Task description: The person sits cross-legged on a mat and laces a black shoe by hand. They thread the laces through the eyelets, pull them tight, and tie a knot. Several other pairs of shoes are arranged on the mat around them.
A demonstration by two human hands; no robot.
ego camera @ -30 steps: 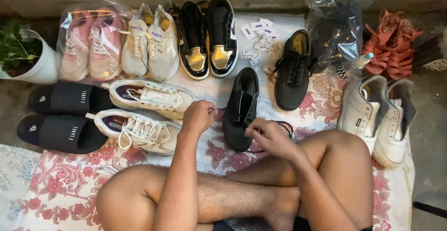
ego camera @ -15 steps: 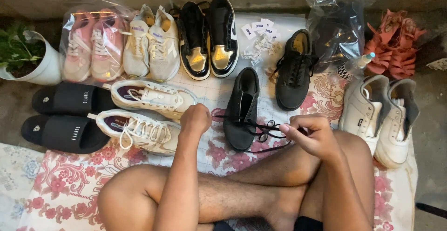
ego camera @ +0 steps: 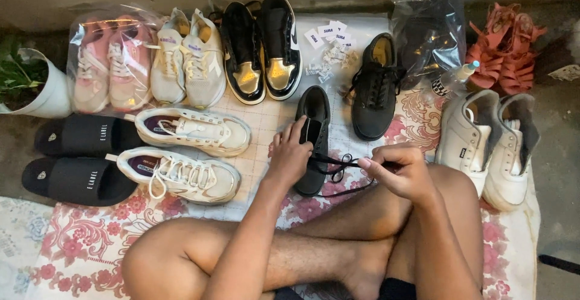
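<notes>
Seated cross-legged on a floral red-and-white cloth spread on the floor. Left hand clamped over the near side of a dark grey low-top lace-up shoe, fingers curled onto its tongue. Right hand clenched, pinching the thin black shoelace between thumb and forefinger — lace running taut from the shoe to that hand, with a loop lying loose between them. Shoe lying toe toward the near side, at the middle of the cloth, just in front of the knees.

Matching dark grey shoe just to the right and farther off, apart from the first. Far centre: a glossy black pair with gold toes, and small white paper tags scattered beside them. Far left: a cream mesh pair of trainers, then pink trainers inside a clear plastic bag. Left of the held shoe — two white trainers lying on their sides, and beyond them two black slide sandals. White plant pot at the far left edge. On the right, a white leather pair, a small clear bottle, a crumpled clear bag and red strappy sandals.
</notes>
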